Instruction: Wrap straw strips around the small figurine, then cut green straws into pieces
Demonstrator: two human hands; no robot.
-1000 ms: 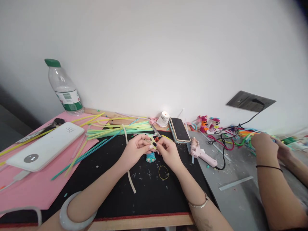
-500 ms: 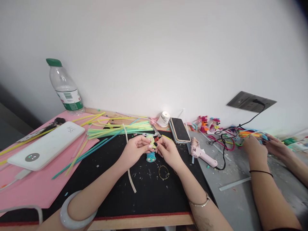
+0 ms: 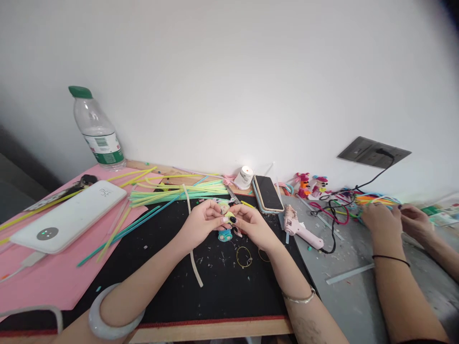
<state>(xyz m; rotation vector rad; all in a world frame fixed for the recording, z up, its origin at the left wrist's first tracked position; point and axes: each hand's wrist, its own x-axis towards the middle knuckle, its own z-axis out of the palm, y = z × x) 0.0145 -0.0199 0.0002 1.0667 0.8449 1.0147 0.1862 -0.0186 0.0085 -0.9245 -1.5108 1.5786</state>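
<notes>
My left hand (image 3: pixel 202 222) and my right hand (image 3: pixel 252 226) meet above the black mat (image 3: pixel 167 296), fingertips pinched on a small pale yellow-green fuzzy figure (image 3: pixel 224 207). Fingers cover much of it. Right beneath my fingertips is a fuzzy blue piece (image 3: pixel 224 235) with two round ends; whether it joins the yellow-green part I cannot tell. A thin gold ring (image 3: pixel 244 257) lies on the mat under my right hand. A cream-coloured strip (image 3: pixel 195 270) passes beneath my left wrist.
Pipe cleaners (image 3: pixel 172 197) lie in a bundle behind my hands. A white power bank (image 3: pixel 71 215) and a bottle (image 3: pixel 96 134) stand left. To the right are a phone (image 3: pixel 268 193), a pink glue gun (image 3: pixel 303 231) and a co-worker's hands (image 3: pixel 382 222).
My right fingers have shifted slightly up and over the yellow-green figure, covering it differently. The co-worker's two hands have moved a little, the far one to the right.
</notes>
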